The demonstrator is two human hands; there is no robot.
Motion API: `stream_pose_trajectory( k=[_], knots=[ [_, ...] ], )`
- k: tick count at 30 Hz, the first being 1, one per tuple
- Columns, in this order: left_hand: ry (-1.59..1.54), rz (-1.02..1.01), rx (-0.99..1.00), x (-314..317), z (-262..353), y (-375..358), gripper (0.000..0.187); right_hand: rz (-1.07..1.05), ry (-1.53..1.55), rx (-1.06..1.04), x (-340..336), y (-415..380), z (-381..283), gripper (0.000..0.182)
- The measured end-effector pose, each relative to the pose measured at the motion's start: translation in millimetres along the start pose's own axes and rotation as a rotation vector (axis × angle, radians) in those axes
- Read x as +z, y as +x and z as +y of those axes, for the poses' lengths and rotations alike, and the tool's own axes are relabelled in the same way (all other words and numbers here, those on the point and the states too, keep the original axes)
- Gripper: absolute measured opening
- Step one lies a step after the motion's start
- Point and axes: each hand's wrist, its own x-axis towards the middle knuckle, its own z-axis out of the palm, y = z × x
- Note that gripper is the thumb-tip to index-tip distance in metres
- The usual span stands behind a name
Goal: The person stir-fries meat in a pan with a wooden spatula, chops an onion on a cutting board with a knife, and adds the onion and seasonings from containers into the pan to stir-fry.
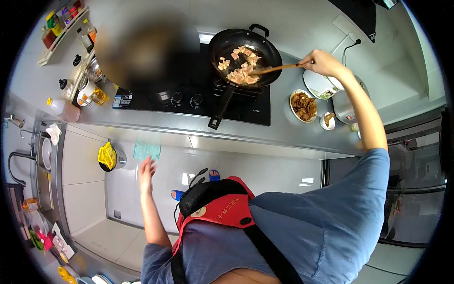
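Wooden spatula (pixel 278 69), tip among meat (pixel 242 75) in the pan (pixel 268 51), we judge light and stiff, best held at the handle's end, where right grip (pixel 323 63) wraps it; left grip (pixel 146 173) loosely open, empty.

A passable tabletop (pixel 281 108) gap separates cooktop (pixel 189 88) and bowl (pixel 295 115). The pan handle (pixel 222 108) bars the cooktop's front.
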Motion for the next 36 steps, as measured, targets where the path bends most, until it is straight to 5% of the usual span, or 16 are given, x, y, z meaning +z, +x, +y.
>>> stream_pose_trajectory(
  k=[4,9,10,12,14,17,19,21,25,30,33,36],
  knots=[
    [-0.027,0.334,-0.275,-105,-121,-28,0.05,-0.146,-0.036,-0.006,3,1,-5,0.023],
    [-0.275,0.553,-0.644,-162,-235,-113,0.034,0.063,-0.076,0.068,70,56,25,0.023],
    [-0.311,0.575,-0.727,-169,-258,-128,0.031,0.136,-0.032,0.081,76,65,32,0.023],
    [-0.413,0.378,-0.561,-172,-279,-186,0.026,0.201,0.012,0.093,84,77,32,0.023],
    [-0.421,0.53,-0.743,-163,-282,-204,0.026,0.188,0.122,0.248,96,94,18,0.025],
    [-0.409,0.477,-0.882,-179,-336,-202,0.033,0.228,0.224,0.156,120,103,-2,0.026],
    [-0.155,0.153,-0.586,-179,-305,-185,0.041,0.221,0.194,0.044,118,86,-20,0.025],
    [-0.266,0.326,-0.672,-151,-247,-132,0.046,0.16,0.121,0.03,88,62,-30,0.025],
    [-0.065,0.11,-0.261,-77,-97,-50,0.044,0.027,-0.005,-0.041,17,15,-38,0.025],
    [0.107,-0.419,0.135,72,73,-21,0.039,-0.286,0.131,0.25,-12,1,-72,0.026],
    [0.108,-0.642,0.211,146,114,-9,0.044,-0.133,0.229,0.166,23,24,-57,0.026],
    [0.16,-0.569,0.24,190,144,-1,0.048,0.119,0.259,0.009,78,74,-3,0.025]
  ],
)
